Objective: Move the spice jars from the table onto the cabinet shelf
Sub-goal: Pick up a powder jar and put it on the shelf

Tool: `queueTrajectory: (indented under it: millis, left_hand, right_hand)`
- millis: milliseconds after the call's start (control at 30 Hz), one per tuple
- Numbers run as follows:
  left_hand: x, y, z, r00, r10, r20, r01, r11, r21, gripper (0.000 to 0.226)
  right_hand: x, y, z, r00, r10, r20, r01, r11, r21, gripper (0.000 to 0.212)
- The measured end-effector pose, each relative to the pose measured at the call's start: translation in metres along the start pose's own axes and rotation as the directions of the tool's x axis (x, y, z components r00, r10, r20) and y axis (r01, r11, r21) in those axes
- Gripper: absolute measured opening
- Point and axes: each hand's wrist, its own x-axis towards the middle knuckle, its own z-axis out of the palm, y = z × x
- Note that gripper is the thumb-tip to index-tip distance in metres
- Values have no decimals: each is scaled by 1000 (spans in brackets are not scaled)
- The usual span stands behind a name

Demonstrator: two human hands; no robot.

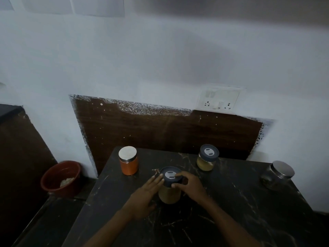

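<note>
Four jars stand upright on the dark table (pixel 231 202), well apart. The centre jar (pixel 170 195), with a dark lid and tan contents, sits at lower centre of the frame between both hands. The left hand (pixel 146 196) lies against its left side, fingers straight and close together, tips touching the lid's rim. The right hand (pixel 191 184) grips the lid from the right, fingers curled over the top and thumb on the near edge. The orange jar (pixel 128 164), silver-lidded, stands toward the table's upper left. The yellow jar (pixel 206 160), dark-lidded, stands upper right of centre. The steel-lid jar (pixel 276 176) stands near the right edge. A red bucket (pixel 53 182) sits on the floor at lower left. A socket panel (pixel 219 100) is on the wall.
</note>
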Motion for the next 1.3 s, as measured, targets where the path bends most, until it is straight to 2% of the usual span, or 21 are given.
queueTrajectory:
  millis: [100, 167, 233, 567, 700, 833, 900, 967, 1033, 1100, 1200, 1300]
  left_hand:
    - [0, 4, -4, 995, 77, -68, -75, 996, 37, 102]
    - [4, 11, -7, 988, 108, -113, -110, 994, -12, 111]
    - [10, 19, -7, 977, 140, -162, -152, 986, -64, 110]
    - [21, 81, -32, 922, 312, -228, -319, 948, 6, 101]
    - [27, 112, -39, 915, 319, -247, -345, 936, -70, 108]
    - [35, 138, -39, 923, 277, -267, -326, 932, -158, 113]
    - [37, 148, -38, 928, 237, -287, -315, 911, -266, 114]
    - [39, 156, -38, 939, 184, -290, -286, 886, -364, 119]
    - [40, 164, -37, 948, 146, -283, -264, 856, -445, 118]
    - [40, 175, -36, 957, 123, -264, -247, 822, -513, 118]
    - [38, 183, -32, 970, 105, -221, -218, 781, -586, 121]
    - [40, 185, -30, 970, 148, -193, -228, 830, -509, 135]
  right_hand:
    - [-9, -14, -29, 1000, -3, 21, 1, 995, 105, 16]
    - [-16, -21, -47, 998, 10, 59, -17, 991, 131, 8]
    - [-22, -22, -61, 992, 17, 126, -30, 994, 109, 7]
    - [-51, -32, -149, 953, 16, 301, -41, 996, 77, 6]
    - [-70, -37, -180, 956, -1, 292, -32, 993, 110, 12]
    - [-92, -34, -192, 976, -21, 215, -10, 990, 139, 11]
    - [-105, -29, -196, 975, -44, 216, 6, 984, 178, 27]
    - [-121, -25, -198, 964, -69, 257, 18, 981, 195, 66]
    - [-133, -20, -195, 947, -79, 310, 38, 990, 137, 106]
    - [-139, -17, -191, 944, -84, 318, 58, 994, 89, 128]
    - [-142, -18, -187, 972, -96, 216, 92, 995, 31, 130]
    - [-144, -21, -186, 977, -149, 154, 159, 986, -54, 123]
